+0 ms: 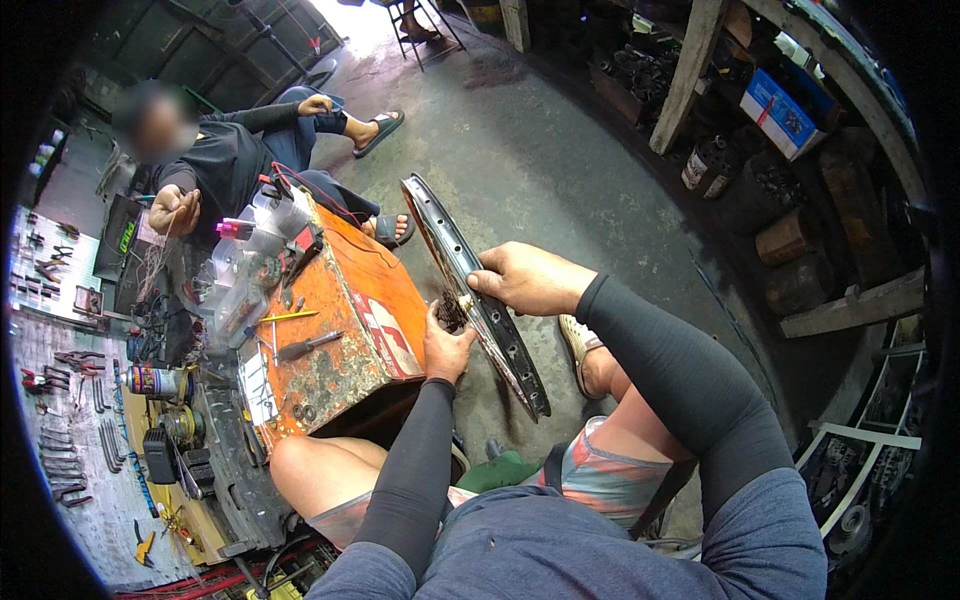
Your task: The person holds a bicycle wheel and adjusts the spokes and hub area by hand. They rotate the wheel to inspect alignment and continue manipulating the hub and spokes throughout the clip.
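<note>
A bare bicycle wheel stands tilted between my knees, its dark metal rim (511, 352) seen nearly edge-on, with a row of holes along it and no tyre. My right hand (525, 279) grips the upper part of the rim, thumb on its near face. On the wheel's left side, my left hand (449, 347) closes on the hub, beside a dark sprocket cluster (451, 314); its fingertips are partly hidden. Thin spokes show between rim and hub.
Left of the wheel stands a worn orange box (360, 285) bearing a screwdriver (309, 345), a yellow pencil (289, 316) and plastic containers. A seated person (215, 150) across it holds thin wires or spokes. Tools hang on a white board (75, 430); shelves (690, 75) line the right.
</note>
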The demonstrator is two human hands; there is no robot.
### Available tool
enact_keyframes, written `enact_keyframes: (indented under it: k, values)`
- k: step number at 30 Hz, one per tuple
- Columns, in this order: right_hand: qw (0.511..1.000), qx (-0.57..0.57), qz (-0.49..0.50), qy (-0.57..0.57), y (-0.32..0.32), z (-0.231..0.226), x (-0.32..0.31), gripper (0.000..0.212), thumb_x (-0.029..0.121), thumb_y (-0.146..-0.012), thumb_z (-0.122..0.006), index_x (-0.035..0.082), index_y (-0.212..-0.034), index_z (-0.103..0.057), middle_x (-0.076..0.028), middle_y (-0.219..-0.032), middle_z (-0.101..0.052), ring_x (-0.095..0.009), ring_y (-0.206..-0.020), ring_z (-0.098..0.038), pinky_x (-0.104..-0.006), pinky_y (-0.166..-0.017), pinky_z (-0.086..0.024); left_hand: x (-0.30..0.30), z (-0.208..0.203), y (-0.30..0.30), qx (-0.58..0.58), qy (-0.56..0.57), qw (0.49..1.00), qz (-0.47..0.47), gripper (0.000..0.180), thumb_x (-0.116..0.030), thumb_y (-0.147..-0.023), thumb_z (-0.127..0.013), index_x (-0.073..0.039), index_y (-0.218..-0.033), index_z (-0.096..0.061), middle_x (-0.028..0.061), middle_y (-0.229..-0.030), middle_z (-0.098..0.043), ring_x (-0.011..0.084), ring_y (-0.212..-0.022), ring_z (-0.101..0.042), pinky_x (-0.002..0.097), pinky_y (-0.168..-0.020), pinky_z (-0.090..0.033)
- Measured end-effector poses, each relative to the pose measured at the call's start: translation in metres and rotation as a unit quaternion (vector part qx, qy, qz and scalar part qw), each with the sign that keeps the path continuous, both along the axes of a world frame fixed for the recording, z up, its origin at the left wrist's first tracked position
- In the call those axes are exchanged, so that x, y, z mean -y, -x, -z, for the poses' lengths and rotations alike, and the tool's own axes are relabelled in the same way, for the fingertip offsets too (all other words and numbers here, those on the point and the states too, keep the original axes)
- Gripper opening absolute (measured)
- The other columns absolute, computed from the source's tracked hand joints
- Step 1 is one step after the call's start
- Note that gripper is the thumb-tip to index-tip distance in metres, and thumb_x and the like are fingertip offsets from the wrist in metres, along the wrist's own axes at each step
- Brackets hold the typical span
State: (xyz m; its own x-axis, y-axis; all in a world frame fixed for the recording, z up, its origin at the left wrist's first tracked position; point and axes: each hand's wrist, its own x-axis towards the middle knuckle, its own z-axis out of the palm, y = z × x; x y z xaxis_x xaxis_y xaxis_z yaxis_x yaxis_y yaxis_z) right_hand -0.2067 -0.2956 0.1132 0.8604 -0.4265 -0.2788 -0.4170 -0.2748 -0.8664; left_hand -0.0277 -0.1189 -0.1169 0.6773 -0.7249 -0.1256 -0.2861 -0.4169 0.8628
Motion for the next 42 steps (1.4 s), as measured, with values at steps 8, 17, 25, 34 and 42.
enact_keyframes:
  k: [8,17,25,34,42]
  values:
    - [0.999,0.017,-0.014,0.044,-0.002,0.009,0.003,0.042,0.036,-0.112,-0.062,-0.004,-0.116,-0.075,-0.028,-0.090,-0.075,-0.041,-0.085,-0.074,-0.0539,-0.085,-0.056,0.000,-0.002,-0.006,-0.012,-0.026,0.999,0.024,0.096,-0.021,-0.088,-0.092,0.002,-0.165,-0.040,0.0244,-0.143,-0.072,0.0313,-0.133,-0.072,0.0418,-0.115,-0.055]
    - [0.997,0.036,0.002,0.066,-0.011,0.013,-0.008,0.043,0.034,-0.114,-0.060,-0.007,-0.108,-0.072,-0.029,-0.092,-0.074,-0.045,-0.089,-0.074,-0.0545,-0.087,-0.055,-0.013,-0.061,-0.024,0.059,-0.053,0.997,0.018,0.084,-0.025,-0.092,-0.086,0.003,-0.162,-0.048,0.0282,-0.154,-0.064,0.0424,-0.143,-0.063,0.0460,-0.120,-0.051]
    - [0.994,0.013,-0.029,0.106,-0.008,0.008,0.000,0.043,0.035,-0.113,-0.062,-0.005,-0.113,-0.075,-0.028,-0.095,-0.076,-0.044,-0.091,-0.075,-0.0536,-0.088,-0.055,0.025,-0.186,-0.030,0.371,0.123,0.910,0.140,0.088,-0.008,-0.086,-0.080,-0.009,-0.166,-0.045,0.0268,-0.174,-0.038,0.0476,-0.163,-0.036,0.0540,-0.135,-0.033]
    - [0.974,0.027,-0.009,0.225,0.023,0.006,0.029,0.042,0.037,-0.113,-0.061,0.002,-0.130,-0.076,-0.028,-0.112,-0.079,-0.047,-0.109,-0.075,-0.0554,-0.097,-0.058,0.111,-0.233,-0.093,0.513,-0.006,0.760,0.400,0.042,-0.022,-0.090,-0.085,-0.014,-0.128,-0.070,0.0078,-0.121,-0.074,0.0314,-0.124,-0.069,0.0549,-0.113,-0.048]
    - [0.935,0.097,0.201,0.277,0.052,-0.002,0.051,0.052,0.033,-0.106,-0.071,0.000,-0.147,-0.064,-0.029,-0.132,-0.073,-0.046,-0.127,-0.069,-0.0523,-0.109,-0.055,0.154,-0.276,-0.068,0.476,-0.055,0.740,0.472,0.035,-0.036,-0.098,-0.082,-0.008,-0.111,-0.067,0.0155,-0.109,-0.072,0.0404,-0.110,-0.071,0.0521,-0.094,-0.056]
